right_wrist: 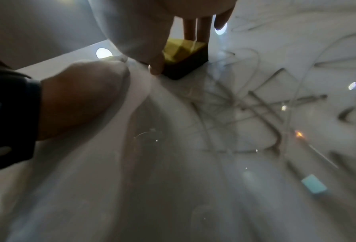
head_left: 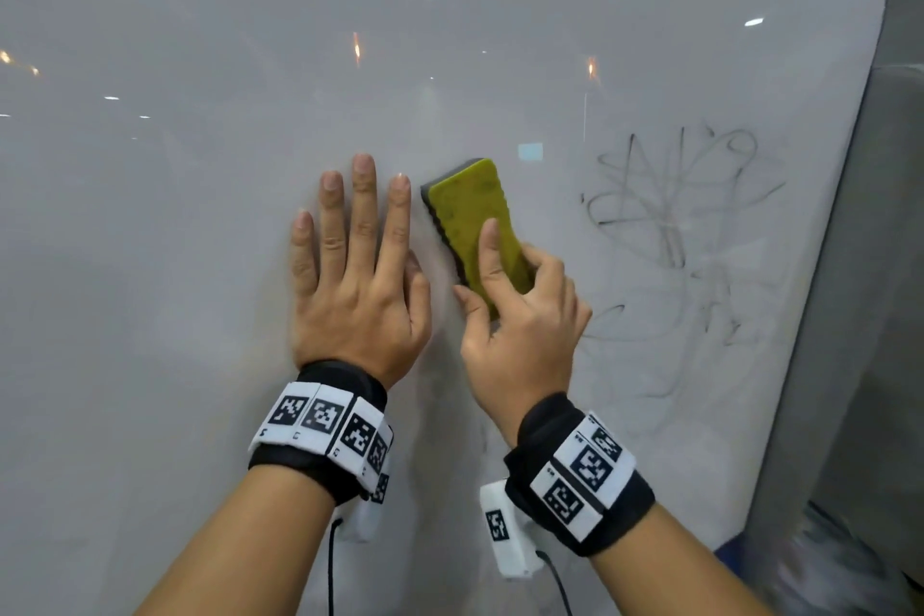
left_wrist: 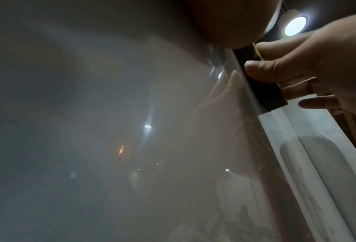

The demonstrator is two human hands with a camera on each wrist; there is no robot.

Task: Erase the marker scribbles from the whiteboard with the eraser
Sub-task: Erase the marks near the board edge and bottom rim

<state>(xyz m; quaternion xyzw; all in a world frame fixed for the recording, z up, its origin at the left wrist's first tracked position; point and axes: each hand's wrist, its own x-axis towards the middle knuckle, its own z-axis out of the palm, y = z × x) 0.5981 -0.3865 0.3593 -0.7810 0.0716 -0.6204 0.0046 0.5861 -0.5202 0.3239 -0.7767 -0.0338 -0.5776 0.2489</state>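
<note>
Yellow-topped eraser [head_left: 475, 225] with a dark felt base sits pressed against the whiteboard [head_left: 200, 165] at centre frame, its long axis running from lower right up to upper left. The right hand [head_left: 520, 315] grips its lower end, thumb on one side edge, index finger lying along the yellow top, remaining fingers curled round the far side. The left hand [head_left: 357, 275] lies flat on the board just left of the eraser, fingers straight and spread, holding nothing. Grey marker scribbles [head_left: 685, 235] fill the right-centre of the frame, apart from the eraser, on the right hand's side. No containers are visible
</note>
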